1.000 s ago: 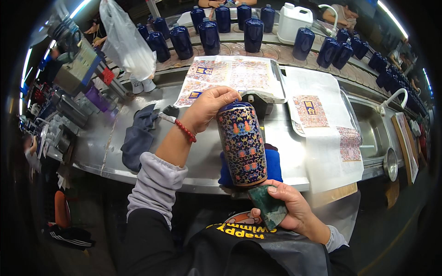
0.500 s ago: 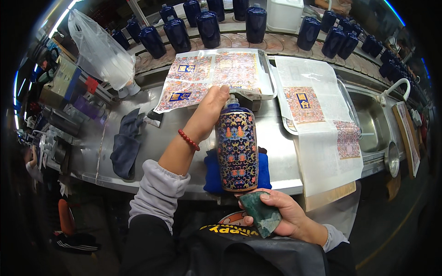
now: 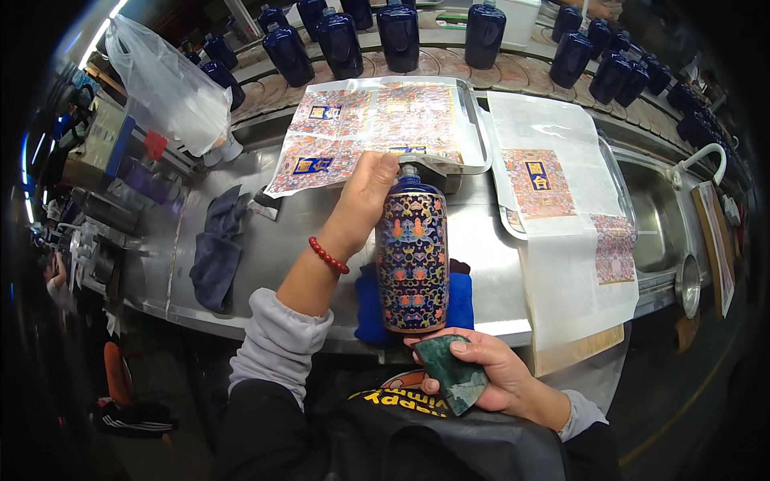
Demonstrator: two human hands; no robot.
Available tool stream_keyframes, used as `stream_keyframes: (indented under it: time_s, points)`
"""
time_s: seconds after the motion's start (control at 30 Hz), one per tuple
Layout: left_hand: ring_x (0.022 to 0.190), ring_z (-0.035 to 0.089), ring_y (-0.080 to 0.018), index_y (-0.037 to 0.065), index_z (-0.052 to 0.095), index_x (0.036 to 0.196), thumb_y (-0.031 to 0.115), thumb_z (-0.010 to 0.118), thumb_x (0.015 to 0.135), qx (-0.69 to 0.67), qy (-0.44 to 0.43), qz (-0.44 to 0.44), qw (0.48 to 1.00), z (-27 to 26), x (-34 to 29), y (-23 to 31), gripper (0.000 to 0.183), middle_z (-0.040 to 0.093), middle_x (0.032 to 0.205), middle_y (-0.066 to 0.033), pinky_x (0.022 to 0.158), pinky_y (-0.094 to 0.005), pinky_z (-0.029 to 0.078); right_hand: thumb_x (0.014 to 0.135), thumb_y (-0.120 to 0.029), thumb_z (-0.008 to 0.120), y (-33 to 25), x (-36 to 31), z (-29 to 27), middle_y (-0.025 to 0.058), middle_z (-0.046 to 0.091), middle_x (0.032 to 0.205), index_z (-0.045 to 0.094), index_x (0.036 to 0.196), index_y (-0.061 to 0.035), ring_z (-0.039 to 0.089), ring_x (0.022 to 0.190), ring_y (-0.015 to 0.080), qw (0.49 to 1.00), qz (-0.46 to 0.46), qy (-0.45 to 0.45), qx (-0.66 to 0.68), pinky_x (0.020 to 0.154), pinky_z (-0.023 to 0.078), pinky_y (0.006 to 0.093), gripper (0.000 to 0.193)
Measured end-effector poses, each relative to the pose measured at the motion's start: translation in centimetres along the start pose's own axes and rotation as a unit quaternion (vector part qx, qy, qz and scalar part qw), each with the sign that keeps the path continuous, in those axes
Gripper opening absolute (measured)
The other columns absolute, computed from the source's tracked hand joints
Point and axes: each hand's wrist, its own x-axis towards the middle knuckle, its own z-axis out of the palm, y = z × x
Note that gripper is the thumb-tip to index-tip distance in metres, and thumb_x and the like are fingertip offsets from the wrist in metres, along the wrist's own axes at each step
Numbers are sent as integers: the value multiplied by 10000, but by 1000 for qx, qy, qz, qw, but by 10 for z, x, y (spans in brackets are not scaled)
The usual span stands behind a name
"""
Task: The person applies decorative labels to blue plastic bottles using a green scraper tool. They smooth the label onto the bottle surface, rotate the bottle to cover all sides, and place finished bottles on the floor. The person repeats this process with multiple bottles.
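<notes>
A dark blue bottle [image 3: 413,260], wrapped in a colourful floral pattern with gold lines, is held in front of me with its neck pointing away. My left hand [image 3: 369,192] grips it by the neck and shoulder; some of those fingers are hidden behind it. Close to the bottle's base, my right hand [image 3: 497,377] is closed on a flat dark green scraper [image 3: 453,373] with a pale worn corner. Fingertips of that hand reach under the base, and whether they touch it is hard to tell. Behind the bottle, a folded blue cloth [image 3: 370,305] lies at the counter's edge.
Printed pattern sheets [image 3: 385,120] lie on a tray beyond my left hand, and more film sheets [image 3: 573,240] lie at right beside a sink [image 3: 650,200]. A dark rag [image 3: 216,248] is on the metal counter [image 3: 281,240]. Several blue bottles [image 3: 401,36] stand on a curved conveyor [image 3: 437,68].
The bottles on the conveyor have moved to the right. Both hands keep their holds, and the patterned bottle has hardly moved. The view has shifted slightly.
</notes>
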Motion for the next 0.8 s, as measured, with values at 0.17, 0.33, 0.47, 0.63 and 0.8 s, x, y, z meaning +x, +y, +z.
stream_keyframes:
  time_s: [0.17, 0.33, 0.47, 0.63, 0.8]
  points:
    - [1004, 527, -98, 43, 499, 1273, 497, 424, 1077, 11, 18, 24, 999, 0, -30, 0, 500, 568, 1090, -58, 873, -260, 453, 952, -126, 656, -11, -4, -4, 231, 601, 1292, 544, 1275, 91, 661, 919, 287, 999, 12, 24, -43, 786, 580, 364, 404]
    - [1180, 599, -246, -45, 526, 1381, 488, 481, 1052, 31, 32, 178, 983, -2, -59, -4, 628, 583, 1309, -215, 983, -350, 484, 958, -95, 629, -50, -23, 17, 230, 622, 1300, 575, 1308, 72, 644, 915, 243, 943, -144, -84, -289, 892, 518, 367, 391]
    - [1251, 574, -384, -61, 578, 1363, 511, 521, 1022, 146, 25, 248, 957, -3, -63, -6, 668, 483, 1427, -324, 1036, -404, 468, 926, -69, 658, -84, -1, 37, 211, 578, 1316, 547, 1398, 13, 591, 1055, 301, 451, -399, 73, -795, 933, 485, 385, 492]
    - [1177, 613, -377, -40, 599, 1349, 497, 562, 1006, 193, 30, 279, 940, -6, -59, -6, 638, 507, 1394, -317, 988, -415, 499, 782, -92, 799, -99, 51, 47, 180, 531, 1261, 621, 1360, -125, 549, 1095, 357, 333, -413, 98, -842, 924, 489, 436, 606]
    - [1124, 632, -377, -16, 626, 1325, 513, 595, 982, 199, 35, 278, 939, -7, -56, -9, 631, 535, 1351, -308, 944, -421, 520, 878, -183, 737, -103, 66, 51, 182, 514, 1285, 598, 1395, -123, 526, 1125, 340, 325, -402, 67, -853, 976, 457, 420, 540]
